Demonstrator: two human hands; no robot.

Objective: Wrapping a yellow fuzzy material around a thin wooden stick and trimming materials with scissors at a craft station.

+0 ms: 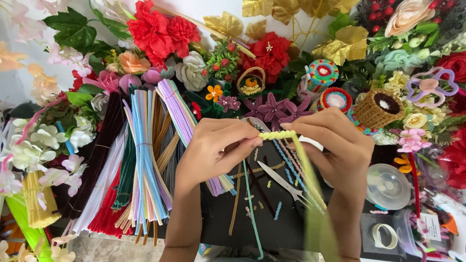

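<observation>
Both hands pinch a yellow pipe cleaner near a woven basket.

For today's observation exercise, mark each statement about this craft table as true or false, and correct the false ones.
1. Both hands hold a pale yellow pipe cleaner. True: the left hand and right hand pinch it between them.
2. Scissors lie on the dark mat under the hands. True.
3. The bundles of pipe cleaners lie right of the hands. False: they lie to the left.
4. The woven brown basket sits in the left hand. False: it stands among the flowers, beyond the right hand.
</observation>
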